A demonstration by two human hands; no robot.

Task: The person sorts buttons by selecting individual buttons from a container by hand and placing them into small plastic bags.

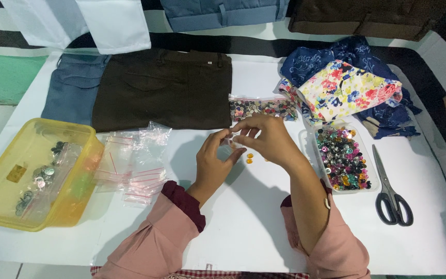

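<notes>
Hands meet at the middle of the white table (243, 222), raised just above its surface. The left hand (213, 160) and the right hand (264, 138) pinch a small clear plastic bag (229, 142) between them — fingertips of both closed on its edges, the bag so thin and see-through that its contents cannot be made out. Just below the right hand, two small orange beads (249, 157) lie loose on the table, apart from the fingers. Right of the hands stands a clear tray of mixed coloured buttons (343, 157), and beyond that a pair of black-handled scissors (391, 191) lies with its blades pointing away from the person. Behind the hands rests a clear bag filled with dark and coloured buttons (261, 108), touching the hem of a folded dark brown garment (163, 88); a folded blue-grey garment (73, 88) lies beside that on the left. Floral cloth (344, 88) in pink, yellow and blue sits on navy patterned fabric (336, 57) at the far right. To the left of the hands a loose heap of empty small zip bags with red strips (132, 163) lies beside a yellow plastic tub (34, 173) — inside it, a bag of silvery metal buttons (42, 178). Both forearms wear pink sleeves with maroon cuffs.
</notes>
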